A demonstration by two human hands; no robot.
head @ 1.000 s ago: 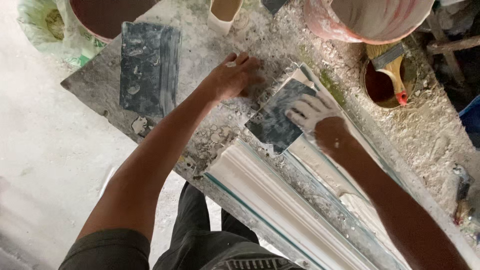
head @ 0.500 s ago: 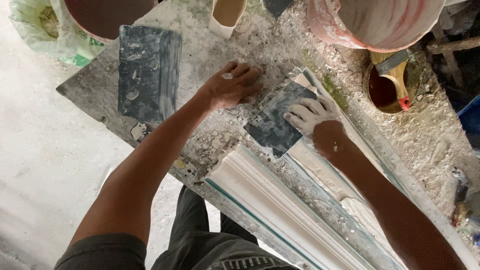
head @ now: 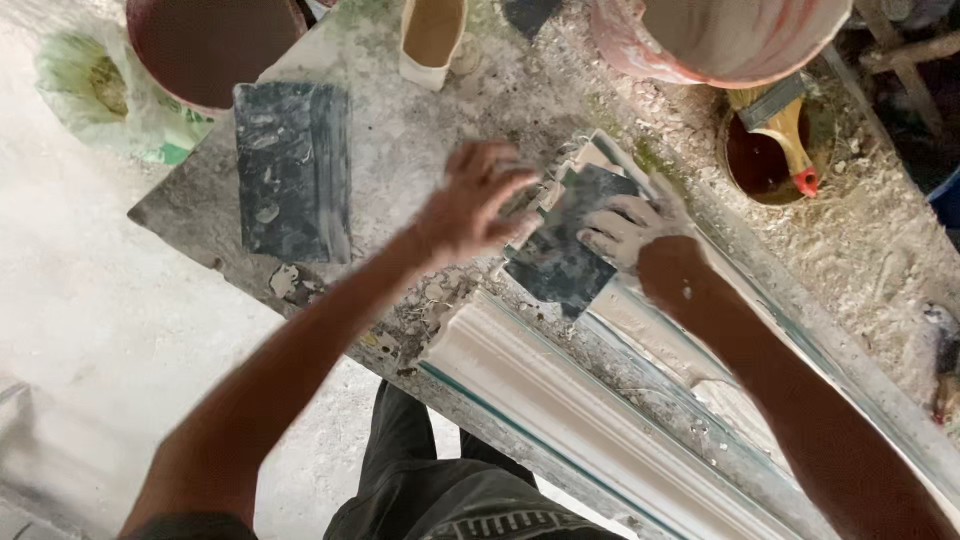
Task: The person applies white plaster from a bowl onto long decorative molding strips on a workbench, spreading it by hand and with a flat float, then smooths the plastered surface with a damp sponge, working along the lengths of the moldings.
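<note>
While the table [head: 400, 170] carries everything, a white moulding [head: 560, 400] runs along its near edge; above the moulding's upper end lies a dark plate [head: 565, 250]. Left hand [head: 475, 205] hovers at the plate's left edge, fingers loosely curled; right hand [head: 635, 230] presses flat, fingers spread, on the plate.

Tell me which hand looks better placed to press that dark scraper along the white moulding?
Probably the right hand: its fingers already lie flat on the dark scraper. The left hand only touches its edge.
</note>
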